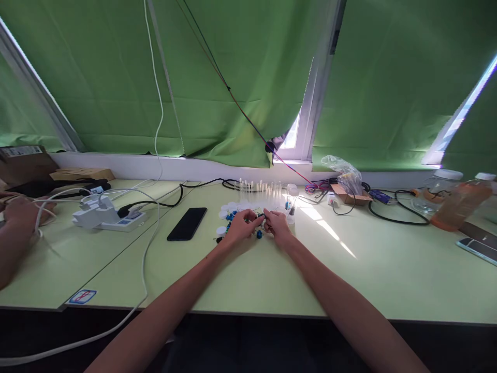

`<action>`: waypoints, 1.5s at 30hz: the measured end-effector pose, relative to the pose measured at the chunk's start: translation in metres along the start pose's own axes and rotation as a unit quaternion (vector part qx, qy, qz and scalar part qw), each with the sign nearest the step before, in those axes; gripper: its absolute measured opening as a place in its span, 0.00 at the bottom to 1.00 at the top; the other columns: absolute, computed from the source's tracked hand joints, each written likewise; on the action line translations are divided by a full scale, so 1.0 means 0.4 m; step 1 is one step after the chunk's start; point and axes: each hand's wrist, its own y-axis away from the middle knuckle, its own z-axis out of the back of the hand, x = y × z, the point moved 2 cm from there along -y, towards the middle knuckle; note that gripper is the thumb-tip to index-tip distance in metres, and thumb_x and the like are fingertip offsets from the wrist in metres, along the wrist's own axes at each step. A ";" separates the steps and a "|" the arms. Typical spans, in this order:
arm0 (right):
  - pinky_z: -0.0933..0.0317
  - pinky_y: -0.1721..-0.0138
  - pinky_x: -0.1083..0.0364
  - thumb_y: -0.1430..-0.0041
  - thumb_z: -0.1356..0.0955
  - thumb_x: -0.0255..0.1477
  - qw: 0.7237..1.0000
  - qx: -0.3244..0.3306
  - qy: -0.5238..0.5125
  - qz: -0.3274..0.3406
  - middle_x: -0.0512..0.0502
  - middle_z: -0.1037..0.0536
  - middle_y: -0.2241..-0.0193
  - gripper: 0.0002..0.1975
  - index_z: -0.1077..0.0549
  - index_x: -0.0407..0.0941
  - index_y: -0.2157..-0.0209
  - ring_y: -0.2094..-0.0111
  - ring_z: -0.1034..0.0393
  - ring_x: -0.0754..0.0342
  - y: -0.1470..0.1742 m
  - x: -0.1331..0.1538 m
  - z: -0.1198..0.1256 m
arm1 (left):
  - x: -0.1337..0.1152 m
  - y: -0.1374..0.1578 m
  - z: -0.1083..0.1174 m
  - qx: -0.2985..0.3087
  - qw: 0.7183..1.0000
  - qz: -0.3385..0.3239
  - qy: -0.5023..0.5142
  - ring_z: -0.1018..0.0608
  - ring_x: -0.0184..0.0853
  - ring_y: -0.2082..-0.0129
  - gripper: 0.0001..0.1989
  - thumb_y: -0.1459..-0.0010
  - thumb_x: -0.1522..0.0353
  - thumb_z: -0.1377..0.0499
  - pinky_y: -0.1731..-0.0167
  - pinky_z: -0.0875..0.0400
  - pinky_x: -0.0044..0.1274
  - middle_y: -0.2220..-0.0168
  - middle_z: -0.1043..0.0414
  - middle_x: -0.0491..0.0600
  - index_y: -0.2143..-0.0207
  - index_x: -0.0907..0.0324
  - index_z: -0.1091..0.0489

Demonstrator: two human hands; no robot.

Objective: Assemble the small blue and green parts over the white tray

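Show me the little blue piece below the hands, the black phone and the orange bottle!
Little blue piece [259,234], head view: middle of its body.
Black smartphone [187,224], head view: middle of its face.
Orange bottle [461,205], head view: its side.

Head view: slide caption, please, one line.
Left hand and right hand meet at a small dark piece, black smartphone lying nearby.

Blue pieces [259,234], white caps [221,231], black phone [187,224], pale green table [388,280]

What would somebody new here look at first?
Probably the huge green curtains across the top. Then the left hand and right hand, close together near the picture's middle, beside a small blue piece. On the far right, an orange-brown bottle stands out too.
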 end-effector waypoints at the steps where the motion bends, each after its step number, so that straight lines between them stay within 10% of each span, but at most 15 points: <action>1: 0.52 0.85 0.60 0.48 0.29 0.34 1.000 0.000 0.002 0.001 0.58 0.44 0.90 0.20 0.42 0.45 0.84 0.87 0.46 0.62 0.001 0.000 0.000 | 0.000 0.000 0.001 0.003 1.000 0.003 0.000 0.35 0.25 0.87 0.22 0.55 0.51 0.34 0.84 0.40 0.21 0.82 0.34 0.42 0.75 0.58 0.37; 45: 0.52 0.85 0.60 0.47 0.29 0.35 1.000 0.015 -0.005 0.007 0.58 0.44 0.89 0.19 0.39 0.45 0.83 0.87 0.47 0.62 0.000 0.002 0.001 | -0.003 -0.001 -0.003 0.019 1.000 0.023 0.000 0.35 0.26 0.86 0.24 0.52 0.49 0.37 0.83 0.41 0.21 0.84 0.34 0.44 0.78 0.59 0.37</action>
